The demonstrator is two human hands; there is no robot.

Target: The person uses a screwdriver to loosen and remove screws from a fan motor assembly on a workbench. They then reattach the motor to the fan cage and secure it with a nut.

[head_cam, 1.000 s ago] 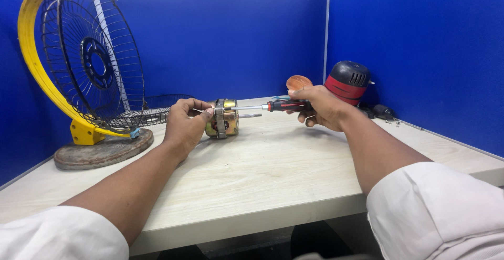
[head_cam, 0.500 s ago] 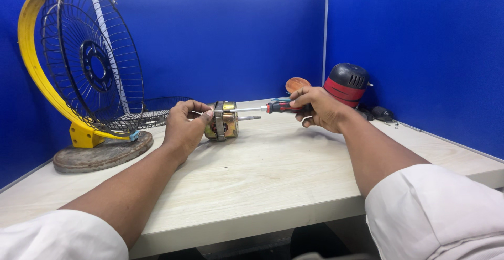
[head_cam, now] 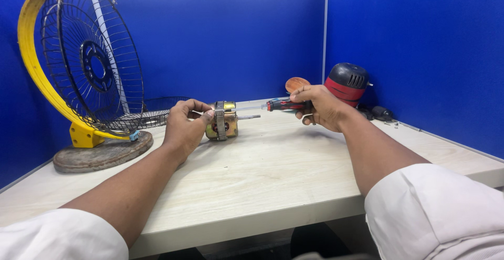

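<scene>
Fan motor (head_cam: pixel 223 120) rests on the pale wooden table (head_cam: pixel 273 176), shaft pointing right, just beside the wire fan guard (head_cam: pixel 89 65) on its round base. Left hand (head_cam: pixel 184 126) grips the motor's left end, fingers curled around it. Right hand (head_cam: pixel 320 106) is closed around a red-and-black screwdriver (head_cam: pixel 286 104), tip directed at the motor's top. Red-and-black motor housing (head_cam: pixel 346 81) sits behind.

Your front half of the counter (head_cam: pixel 273 186) lies open from edge to edge. Toward the back left corner the fan guard (head_cam: pixel 89 65) on its round base (head_cam: pixel 100 152) blocks passage; the red-black motor housing (head_cam: pixel 346 81) crowds the back right corner.
</scene>
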